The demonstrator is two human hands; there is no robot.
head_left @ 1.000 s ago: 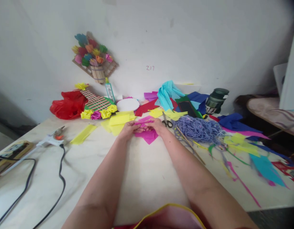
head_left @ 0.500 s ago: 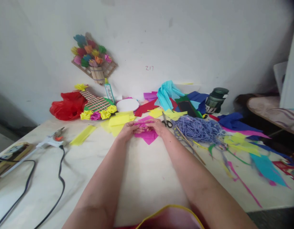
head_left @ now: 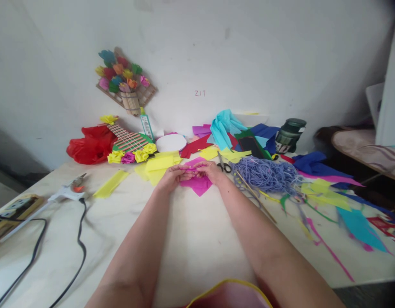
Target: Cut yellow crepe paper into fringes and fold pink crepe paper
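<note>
Between my two hands is a piece of magenta crepe paper, pinched and partly hidden by the fingers. My left hand [head_left: 173, 176] is closed on its left end, and my right hand [head_left: 210, 171] is closed on its right end. Under and behind the fingers lies more magenta crepe paper [head_left: 199, 187], with a corner pointing toward me on the table. Yellow crepe paper [head_left: 160, 164] lies just beyond my left hand. Black-handled scissors [head_left: 224, 167] rest right beside my right hand.
A purple yarn heap [head_left: 268, 173] and a thin stick [head_left: 255, 194] lie at right. At left are a glue gun [head_left: 70, 190] with its cord and a power strip [head_left: 16, 214]. A flower-decorated craft piece [head_left: 129, 143], a glue tube [head_left: 146, 124] and a dark jar [head_left: 290, 134] stand along the wall.
Both hands stay in nearly the same place, with the fingers shifting slightly on the magenta paper. The view has tilted a little.
</note>
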